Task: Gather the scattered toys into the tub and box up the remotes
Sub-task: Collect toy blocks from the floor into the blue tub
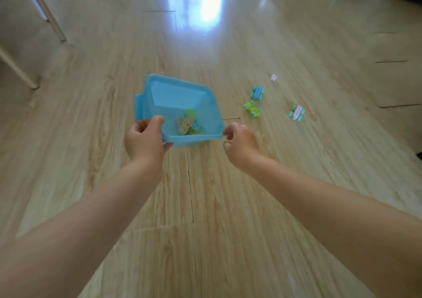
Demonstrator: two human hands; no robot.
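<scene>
Fingers of both hands grip the tub's (180,96) near rim corners, bare floor (228,206) around

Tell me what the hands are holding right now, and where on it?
Both grip the blue tub by its near rim: left hand at the near-left corner, right hand at the near-right corner.

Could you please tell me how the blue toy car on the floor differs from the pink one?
The blue toy car has a blue body; the pink toy car has a pale pink one. The blue one lies farther from the camera and nearer the tub; the pink lies farther right. Both have green wheels and rest on the floor.
</scene>
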